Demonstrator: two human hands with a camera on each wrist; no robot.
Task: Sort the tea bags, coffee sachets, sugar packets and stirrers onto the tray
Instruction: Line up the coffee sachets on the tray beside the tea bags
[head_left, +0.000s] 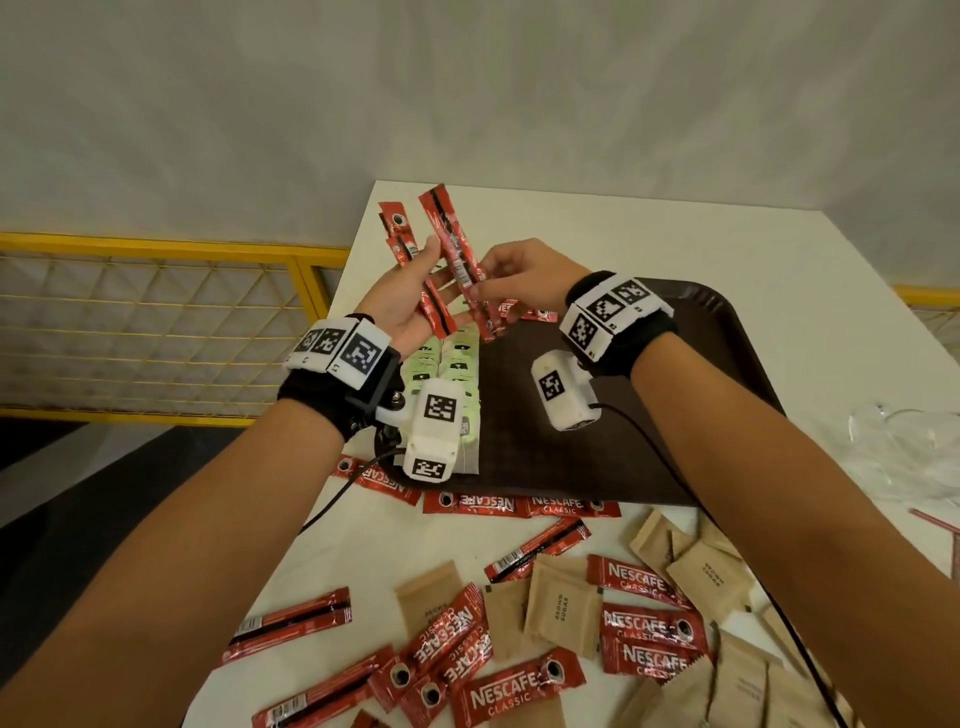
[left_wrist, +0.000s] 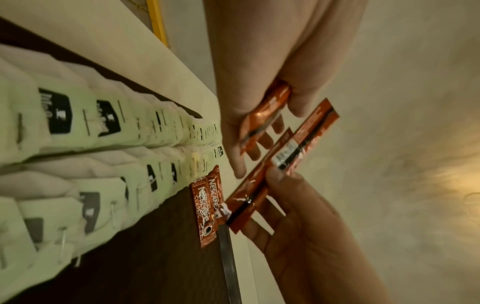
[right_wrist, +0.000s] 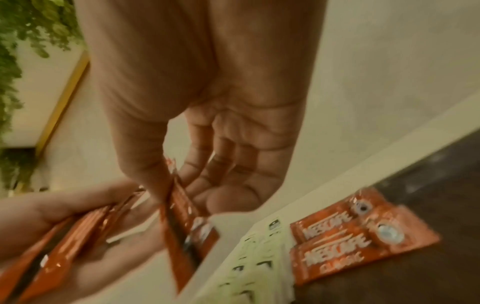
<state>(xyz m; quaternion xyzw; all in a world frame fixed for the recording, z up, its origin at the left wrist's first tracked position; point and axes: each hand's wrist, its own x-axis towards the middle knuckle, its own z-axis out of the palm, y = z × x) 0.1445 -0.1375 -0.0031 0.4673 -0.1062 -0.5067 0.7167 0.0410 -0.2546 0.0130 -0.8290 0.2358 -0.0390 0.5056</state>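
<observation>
My left hand (head_left: 415, 275) is raised palm up over the tray's far left corner and grips several red coffee sachets (head_left: 400, 234). Beside it, my right hand (head_left: 480, 283) pinches one long red coffee sachet (head_left: 451, 239) by its lower half, thumb on top. The left wrist view shows that pinched sachet (left_wrist: 285, 158) standing between both hands. The dark brown tray (head_left: 623, 426) carries rows of pale green tea bags (head_left: 452, 364) along its left side. Two coffee sachets (right_wrist: 350, 232) lie flat at the tray's far edge next to the tea bags (right_wrist: 259, 267).
Loose coffee sachets (head_left: 524, 691) and brown sugar packets (head_left: 561, 608) are scattered over the white table (head_left: 675, 234) in front of the tray. Crumpled clear plastic (head_left: 893, 441) lies at the right. A yellow mesh railing (head_left: 156, 322) runs along the table's left.
</observation>
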